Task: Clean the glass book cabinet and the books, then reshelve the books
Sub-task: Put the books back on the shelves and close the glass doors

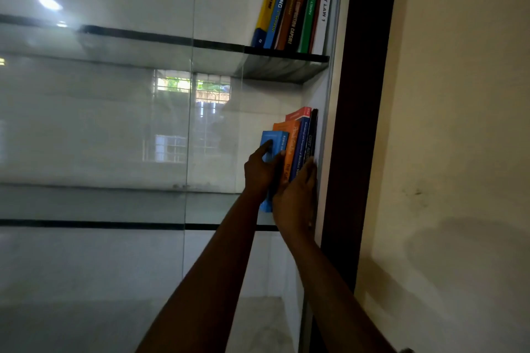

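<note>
Head view, left hand: the left hand [262,170] grips the light blue book [272,140], with one finger along its cover and the thumb at its spine.
Head view, right hand: the right hand [295,200] lies flat with fairly straight fingers, pressing on the spines just right of the left hand. It holds nothing.
Task's thing: the blue book stands upright at the left end of a short row, under the left hand and touching the orange book [291,137].
Handling: I judge it a slim paperback, light and a little bendy, with a smooth cover. It is best pinched across the spine and cover, low down, so it stays upright.
Row beyond the fingers: a red-topped book [301,123] and a dark book [313,129] stand between the orange one and the cabinet side.
Under the hands: the glass shelf [129,203] is hard and breakable, so books should be set down gently.
Above the hands: the upper books [295,3] lean on a higher shelf [281,63].
Left of the hands: a glass pane edge [189,123], near the left forearm.
Right of the hands: the dark frame [361,123] limits sideways room.
</note>
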